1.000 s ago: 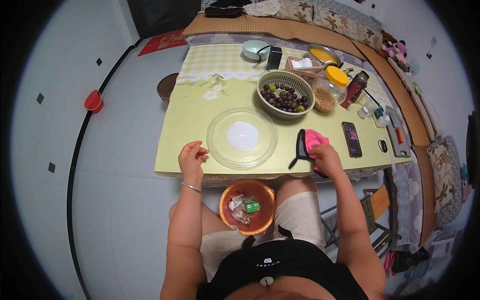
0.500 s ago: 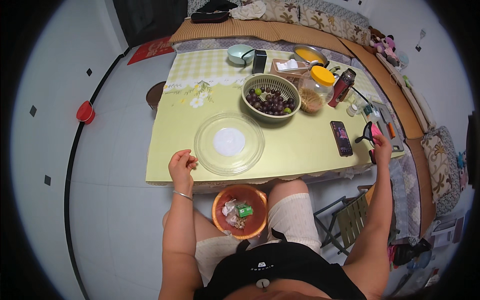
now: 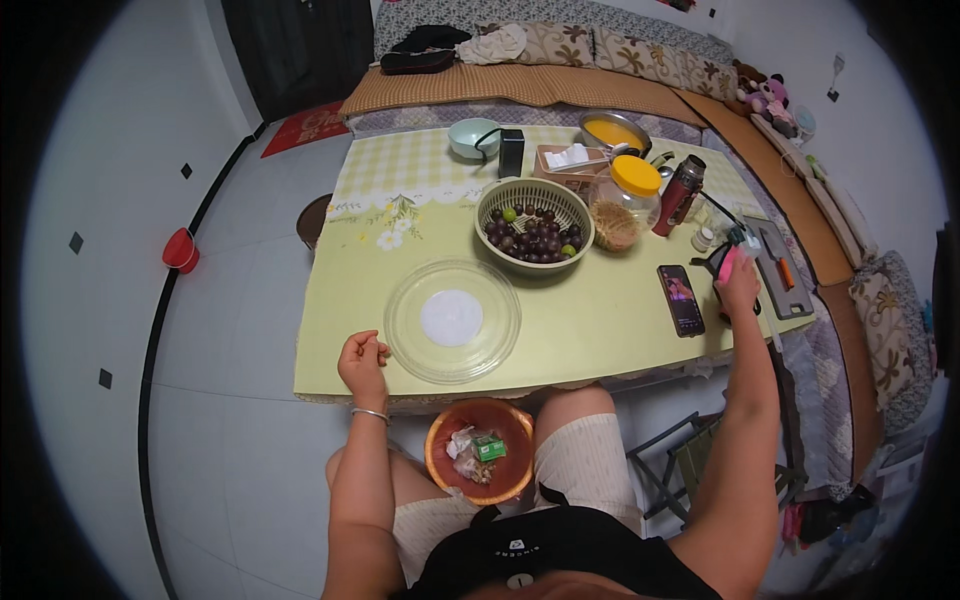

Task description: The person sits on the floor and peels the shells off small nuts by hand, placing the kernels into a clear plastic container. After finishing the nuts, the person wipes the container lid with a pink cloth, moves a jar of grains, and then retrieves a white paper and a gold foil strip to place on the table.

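Note:
My left hand (image 3: 363, 362) rests at the table's front edge, fingers curled in and nothing visible in them. Just right of it lies a clear round plastic lid or tray (image 3: 400, 335) with a white disc (image 3: 451, 318) in its middle. At the table's right side my right hand (image 3: 741, 284) is closed on a black and pink tool (image 3: 716, 264). Its kind is not plain, as the fingers cover much of it. Left of that hand lies a lit phone (image 3: 682, 300); on its right is a grey cutting board (image 3: 774, 252) with an orange-handled knife (image 3: 786, 273).
A colander (image 3: 578, 200) of dark grapes with a few green fruits stands mid-table. Behind it are a yellow-lidded jar (image 3: 635, 176), a red thermos (image 3: 679, 197), a tissue box (image 3: 560, 172), a mint bowl (image 3: 470, 139) and a metal basin (image 3: 613, 130). An orange waste bin (image 3: 437, 458) stands between my knees.
My right hand has moved slightly left with the black and pink tool, turning it. My left hand stays beside the lid. The whole view has shifted, so the table sits lower.

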Demonstrator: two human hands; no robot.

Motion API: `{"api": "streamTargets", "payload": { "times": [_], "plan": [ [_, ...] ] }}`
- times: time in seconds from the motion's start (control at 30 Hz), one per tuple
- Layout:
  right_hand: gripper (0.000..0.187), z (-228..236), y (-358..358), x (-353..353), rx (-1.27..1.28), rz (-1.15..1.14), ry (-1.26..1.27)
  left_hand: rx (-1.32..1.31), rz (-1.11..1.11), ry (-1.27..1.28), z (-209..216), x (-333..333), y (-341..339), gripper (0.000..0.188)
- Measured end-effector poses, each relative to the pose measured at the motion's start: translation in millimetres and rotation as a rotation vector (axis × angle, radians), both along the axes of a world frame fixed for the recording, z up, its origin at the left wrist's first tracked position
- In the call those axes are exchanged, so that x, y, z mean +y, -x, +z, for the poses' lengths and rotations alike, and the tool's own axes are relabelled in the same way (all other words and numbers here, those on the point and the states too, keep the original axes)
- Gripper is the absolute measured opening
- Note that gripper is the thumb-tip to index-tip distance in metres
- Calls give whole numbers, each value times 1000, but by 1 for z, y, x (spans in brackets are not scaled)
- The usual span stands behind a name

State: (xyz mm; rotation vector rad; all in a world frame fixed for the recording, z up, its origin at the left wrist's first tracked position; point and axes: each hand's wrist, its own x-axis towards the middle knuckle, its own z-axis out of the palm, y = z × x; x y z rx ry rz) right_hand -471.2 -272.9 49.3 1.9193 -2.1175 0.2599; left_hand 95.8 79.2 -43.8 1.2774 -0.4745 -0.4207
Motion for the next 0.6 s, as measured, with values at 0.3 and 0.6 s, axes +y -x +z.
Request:
{"api": "streamTargets", "payload": {
  "times": [0.3,0.6],
  "plan": [
    [60,-21,-95,4,-509,628,152,-35,10,5,-3,-4,1,9],
    [86,61,-213,-70,-443,464,123,-42,-25,34,-8,-7,1,9]
  ]
}}
